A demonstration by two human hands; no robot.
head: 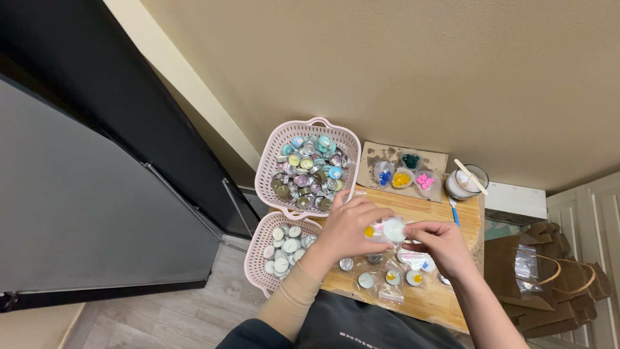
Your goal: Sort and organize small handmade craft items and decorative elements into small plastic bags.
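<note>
Both hands, left hand [352, 226] and right hand [439, 242], pinch a small white tealight candle in a thin clear plastic bag [392, 230] just above the wooden surface [465, 216]; looks light, crinkly and slippery, so I'd grip the bag edges.

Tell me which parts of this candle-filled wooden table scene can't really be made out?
Head view only:
- Small white round candle: its underside is hidden by the left hand and right hand.
- Clear plastic bags on the wooden table: contents too small to tell apart.
- Brown paper bags: cut off by the right edge.
- Upper pink plastic basket: lower layers buried.
</note>
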